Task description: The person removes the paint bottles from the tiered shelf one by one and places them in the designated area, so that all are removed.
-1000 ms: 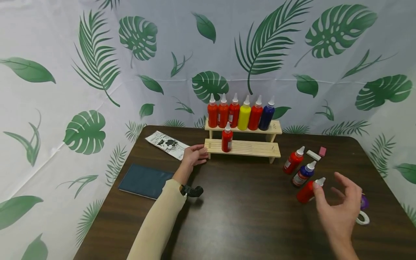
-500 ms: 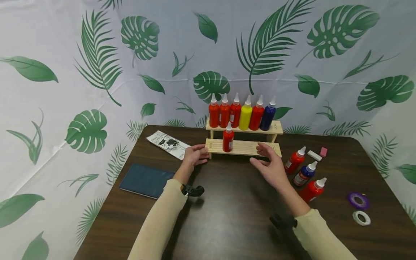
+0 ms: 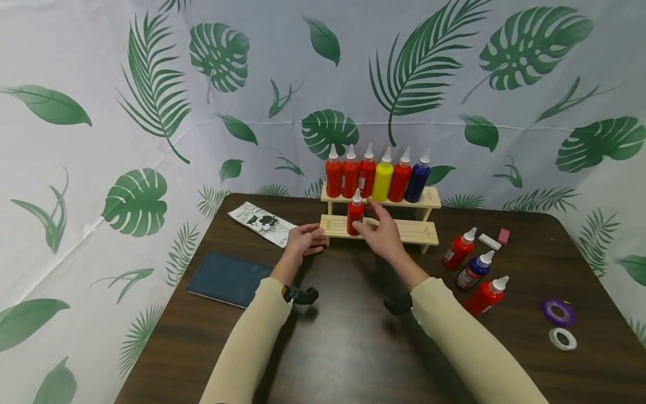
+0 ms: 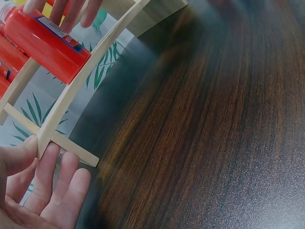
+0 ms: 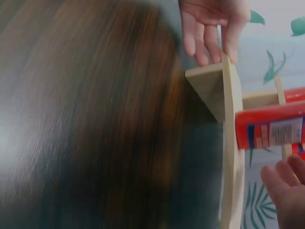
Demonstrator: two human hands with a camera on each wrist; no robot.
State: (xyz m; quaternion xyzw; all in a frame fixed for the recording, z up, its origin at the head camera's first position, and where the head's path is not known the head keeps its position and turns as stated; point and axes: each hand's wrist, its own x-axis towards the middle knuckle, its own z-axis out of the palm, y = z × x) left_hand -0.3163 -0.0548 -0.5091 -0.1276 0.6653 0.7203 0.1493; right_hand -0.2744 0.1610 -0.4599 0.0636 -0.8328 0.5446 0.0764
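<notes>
My left hand (image 3: 303,241) pinches the left end of the lower board (image 3: 333,224) of a two-step wooden shelf; in the left wrist view its thumb (image 4: 21,155) lies on one side of the board and its fingers on the other. A red squeeze bottle (image 3: 354,212) with a white pointed cap stands upright on that board. My right hand (image 3: 384,237) is at the bottle's right side, thumb and fingers spread about it. In the right wrist view a small gap shows between the fingertips (image 5: 269,176) and the bottle (image 5: 271,126).
Several bottles, red, yellow (image 3: 383,180) and blue (image 3: 417,182), line the upper step. To the right stand two red bottles and a blue bottle (image 3: 474,272), near erasers (image 3: 489,242) and tape rolls (image 3: 557,311). A notebook (image 3: 229,279) and a printed packet (image 3: 262,223) lie left.
My right hand has left the bottles on the right and crossed leftward over the table to the red bottle on the lower board. My left hand has stayed at the board's end.
</notes>
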